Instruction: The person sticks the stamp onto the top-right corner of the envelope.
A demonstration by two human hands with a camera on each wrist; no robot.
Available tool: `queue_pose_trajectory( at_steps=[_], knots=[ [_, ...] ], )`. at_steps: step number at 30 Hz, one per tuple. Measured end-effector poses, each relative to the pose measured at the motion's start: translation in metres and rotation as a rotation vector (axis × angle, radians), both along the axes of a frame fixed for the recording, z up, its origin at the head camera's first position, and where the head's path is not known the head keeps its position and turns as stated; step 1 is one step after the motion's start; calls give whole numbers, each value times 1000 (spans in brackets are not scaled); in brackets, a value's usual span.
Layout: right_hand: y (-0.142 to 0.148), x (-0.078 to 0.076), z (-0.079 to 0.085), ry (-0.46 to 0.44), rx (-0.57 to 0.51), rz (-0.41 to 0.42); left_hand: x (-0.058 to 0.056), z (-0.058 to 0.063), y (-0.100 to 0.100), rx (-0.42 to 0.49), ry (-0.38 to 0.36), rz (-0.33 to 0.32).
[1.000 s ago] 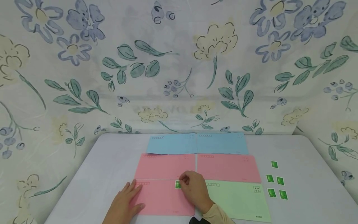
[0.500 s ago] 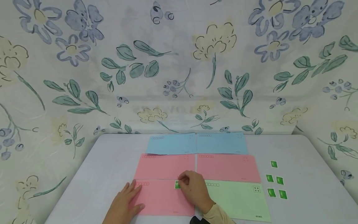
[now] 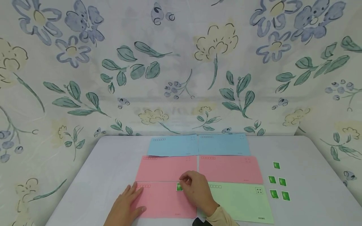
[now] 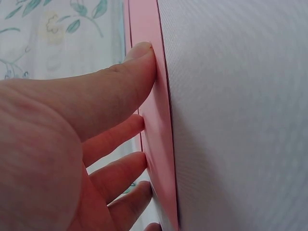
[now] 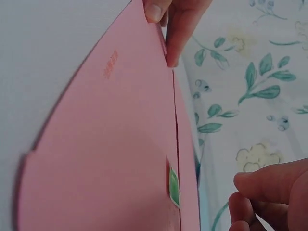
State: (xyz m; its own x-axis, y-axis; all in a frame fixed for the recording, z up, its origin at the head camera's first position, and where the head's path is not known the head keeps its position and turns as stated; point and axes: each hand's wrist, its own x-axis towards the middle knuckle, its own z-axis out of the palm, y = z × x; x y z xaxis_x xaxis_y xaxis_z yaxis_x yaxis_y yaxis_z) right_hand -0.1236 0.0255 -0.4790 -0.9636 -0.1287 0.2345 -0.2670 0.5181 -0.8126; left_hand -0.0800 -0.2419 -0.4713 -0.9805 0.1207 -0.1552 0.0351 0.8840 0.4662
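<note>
A green stamp (image 3: 179, 187) lies at the upper right corner of the near-left pink envelope (image 3: 167, 201); the right wrist view shows the stamp (image 5: 174, 187) flat on the paper. Over that corner hovers my right hand (image 3: 198, 192), thumb and fingers curled together. In the right wrist view the right fingertips (image 5: 238, 185) are apart from the stamp, with nothing visible between them. My left hand (image 3: 124, 202) rests on the envelope's left side, fingers spread and mostly straight. The left wrist view shows its thumb (image 4: 139, 72) on the pink paper (image 4: 161, 130).
Several more green stamps (image 3: 276, 165) lie on the white table (image 3: 305, 175) at right. A green envelope (image 3: 240, 204) sits beside the near pink one. Behind are two pink envelopes (image 3: 230, 169) and two blue ones (image 3: 223, 144). A floral cloth (image 3: 181, 78) hangs at the back.
The right hand shifts very slightly up beside the stamp. Otherwise both hands and the envelopes hold their places, with only a small drift of the head view.
</note>
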Motion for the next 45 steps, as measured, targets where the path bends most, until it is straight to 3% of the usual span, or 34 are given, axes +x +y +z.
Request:
queue_pose_trajectory(
  at_steps=[11, 38, 45],
  knots=[
    [7, 1, 12, 43, 1, 3, 0, 0, 0, -7, 9, -17],
    [28, 8, 48, 43, -10, 25, 0, -1, -1, -20, 36, -29],
    [39, 10, 49, 53, -2, 11, 2, 2, 0, -8, 8, 1]
  ],
)
